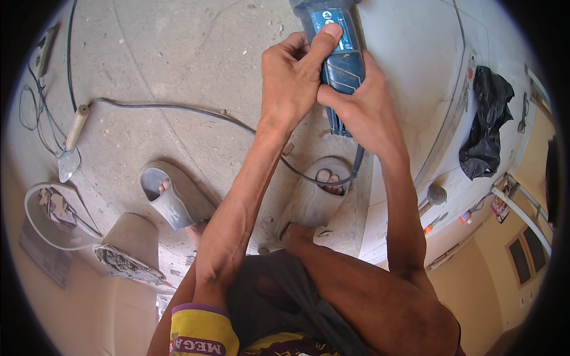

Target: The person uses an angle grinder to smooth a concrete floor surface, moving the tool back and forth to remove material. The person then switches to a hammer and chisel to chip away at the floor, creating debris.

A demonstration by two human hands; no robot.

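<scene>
A blue power tool with a long body, which looks like an angle grinder [344, 70], is held in both hands at the top of the view. My left hand [290, 83] grips it from the left, its thumb lying along the label. Around the rear part of the body wraps my right hand [369, 113], with the thumb across it. The tool's head is cut off by the upper edge. Its dark power cord [196, 110] leaves the rear end, loops over my right sandal [317, 196] and runs left across the rough floor.
At left lie a wooden-handled trowel [76, 129] and a tipped, dirty bucket [132, 228]. My other sandal [178, 193] rests on dusty concrete. Large pale tiles [404, 77] cover the right side, with a black plastic bag [485, 121] and a mallet [436, 194] on them.
</scene>
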